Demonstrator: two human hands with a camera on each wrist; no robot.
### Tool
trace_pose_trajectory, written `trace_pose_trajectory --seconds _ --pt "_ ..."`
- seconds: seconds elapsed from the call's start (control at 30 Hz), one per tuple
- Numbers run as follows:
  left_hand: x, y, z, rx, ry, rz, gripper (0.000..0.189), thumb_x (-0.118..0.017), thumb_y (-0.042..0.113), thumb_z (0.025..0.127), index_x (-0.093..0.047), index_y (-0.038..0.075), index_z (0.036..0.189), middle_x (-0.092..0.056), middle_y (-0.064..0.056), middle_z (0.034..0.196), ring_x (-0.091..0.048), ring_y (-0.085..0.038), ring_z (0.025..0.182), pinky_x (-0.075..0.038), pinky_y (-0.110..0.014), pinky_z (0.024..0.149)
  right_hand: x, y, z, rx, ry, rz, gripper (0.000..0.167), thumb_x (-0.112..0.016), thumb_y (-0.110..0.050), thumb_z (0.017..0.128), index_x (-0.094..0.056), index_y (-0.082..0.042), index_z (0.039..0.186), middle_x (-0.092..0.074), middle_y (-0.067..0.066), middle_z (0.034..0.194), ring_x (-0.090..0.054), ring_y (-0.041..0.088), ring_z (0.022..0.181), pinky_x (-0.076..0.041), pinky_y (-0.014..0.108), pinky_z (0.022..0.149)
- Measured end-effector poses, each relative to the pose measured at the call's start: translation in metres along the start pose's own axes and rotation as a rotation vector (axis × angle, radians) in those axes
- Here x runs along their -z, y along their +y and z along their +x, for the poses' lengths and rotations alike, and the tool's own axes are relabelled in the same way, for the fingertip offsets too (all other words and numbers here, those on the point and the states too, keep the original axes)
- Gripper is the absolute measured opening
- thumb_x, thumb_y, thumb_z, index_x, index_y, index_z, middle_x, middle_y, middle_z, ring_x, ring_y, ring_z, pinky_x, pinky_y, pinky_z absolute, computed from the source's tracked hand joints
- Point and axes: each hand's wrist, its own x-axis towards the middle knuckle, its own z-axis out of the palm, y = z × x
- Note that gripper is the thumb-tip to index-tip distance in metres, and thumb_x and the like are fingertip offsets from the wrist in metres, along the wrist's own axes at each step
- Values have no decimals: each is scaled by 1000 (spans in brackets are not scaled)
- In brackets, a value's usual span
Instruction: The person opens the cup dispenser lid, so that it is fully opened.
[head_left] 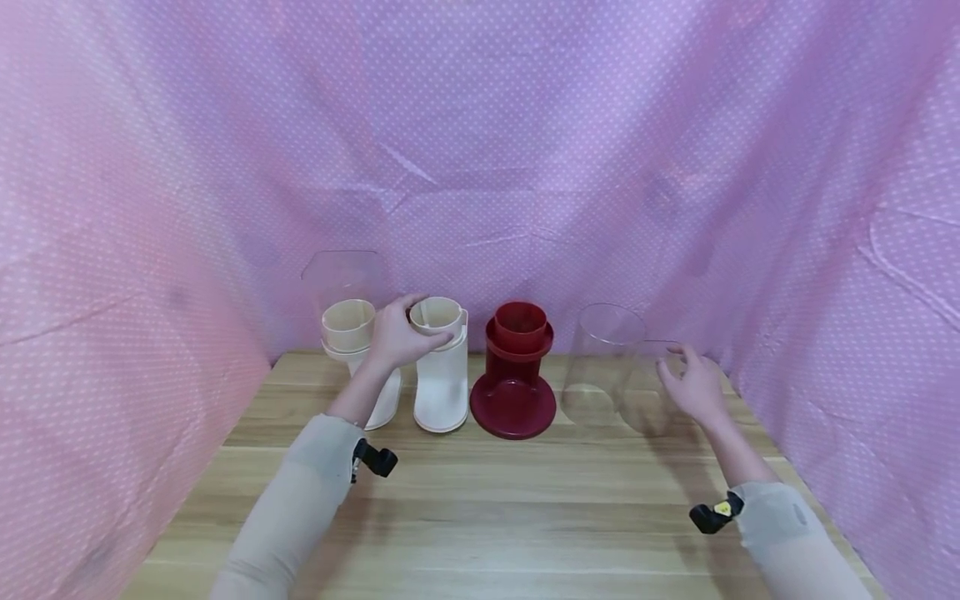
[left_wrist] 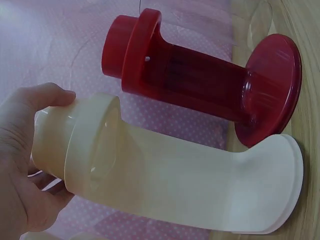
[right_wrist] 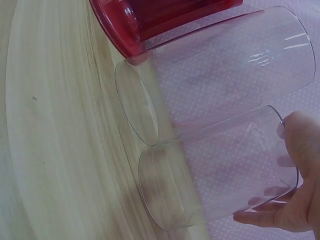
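My left hand (head_left: 405, 333) grips the cup-shaped top of a cream plastic stand (head_left: 441, 392), thumb on one side and fingers on the other. In the left wrist view this stand (left_wrist: 175, 170) shows a round collar, a curved upright wall and a flat rounded foot on the table. At the right, my right hand (head_left: 696, 387) holds the upper rim of a clear cylinder (right_wrist: 230, 165), some fingers showing through its wall. A taller clear cylinder (right_wrist: 225, 70) stands against its left side. Between the hands is a dark red stand (head_left: 513, 408) with a round base.
Another cream stand (head_left: 348, 329) stands left of the gripped one, partly behind my left forearm. A clear, see-through piece (head_left: 345, 275) rises behind it. The wooden table (head_left: 517, 517) backs onto a pink dotted cloth (head_left: 480, 125), which also hangs at both sides.
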Motion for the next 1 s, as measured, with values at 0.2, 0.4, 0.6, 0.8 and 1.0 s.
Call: trace_pose_trajectory --seconds 0.2,0.4,0.6,0.8,1.0 --pt "-2 -8 3 22 -25 -1 83 -93 31 75 -61 -5 143 -66 -27 143 -59 -46 136 -50 -56 115 -1 0 0 5 6 16 47 -56 -25 106 -54 7 141 -54 47 139 -62 64 115 -51 72 100" --pt "-3 -10 4 37 -47 1 86 -91 32 76 -58 -4 147 -64 -27 145 -58 -46 138 -48 -57 117 -1 0 0 10 8 23 47 -56 -24 106 -54 8 141 -53 47 139 -59 64 119 -50 72 100" --pt "-3 -3 3 -20 -33 43 94 -89 37 77 -50 -2 153 -57 -26 151 -52 -48 143 -43 -64 119 0 -3 3 -31 -23 12 53 -51 -29 109 -48 7 148 -47 49 144 -56 65 118 -44 76 105" --pt "26 36 -6 -301 196 0 90 -88 34 73 -57 -1 149 -62 -23 146 -57 -43 138 -47 -60 117 12 -44 11 7 183 91 59 -58 -28 104 -44 1 154 -43 37 152 -43 57 139 -35 76 116" --pt "76 50 -10 -462 505 -68 80 -79 39 73 -64 0 142 -69 -20 141 -62 -38 134 -47 -47 120 5 -127 24 342 352 221 56 -67 -18 94 -53 3 145 -55 26 148 -47 44 143 -34 60 126"
